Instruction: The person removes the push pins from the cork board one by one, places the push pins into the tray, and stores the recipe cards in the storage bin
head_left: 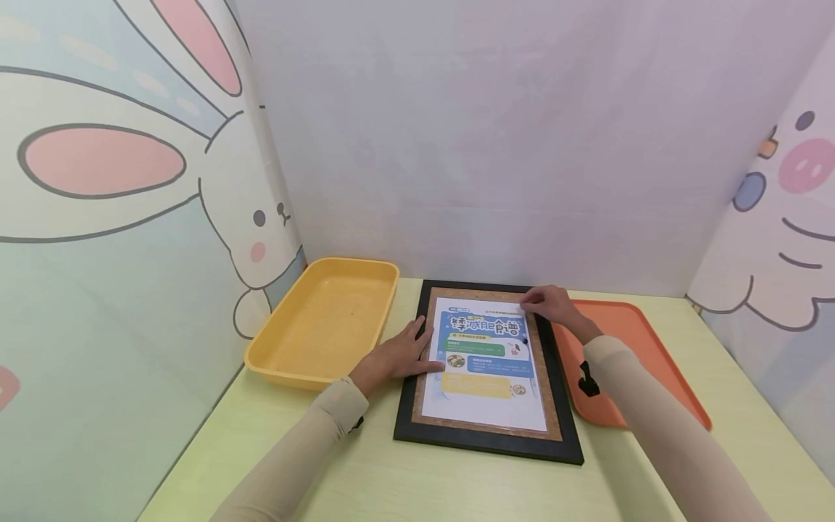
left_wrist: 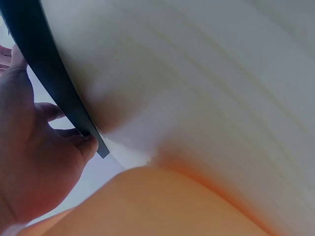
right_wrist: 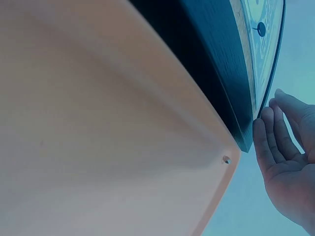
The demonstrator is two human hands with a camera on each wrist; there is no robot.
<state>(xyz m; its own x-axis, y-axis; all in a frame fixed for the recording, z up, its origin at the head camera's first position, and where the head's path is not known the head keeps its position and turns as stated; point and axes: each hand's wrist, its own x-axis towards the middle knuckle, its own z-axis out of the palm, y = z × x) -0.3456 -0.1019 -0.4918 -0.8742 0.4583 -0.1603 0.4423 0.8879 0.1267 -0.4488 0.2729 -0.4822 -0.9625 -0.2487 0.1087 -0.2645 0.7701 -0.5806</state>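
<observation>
A printed sheet with a blue heading and coloured text boxes lies on a cork board in a black frame. My left hand rests on the frame's left side, its thumb reaching onto the sheet. In the left wrist view, fingertips touch the frame's edge. At the sheet's upper right corner, my right hand brings thumb and fingertips together and pinches the corner; whether anything small is between them is hidden. A black pushpin is at the sheet's right edge, also visible in the right wrist view.
To the left of the board stands a deep yellow tray. An orange tray is on the right, partly under my right forearm and close beside the frame. Behind the table hangs a pale curtain, with cartoon-printed walls at both sides.
</observation>
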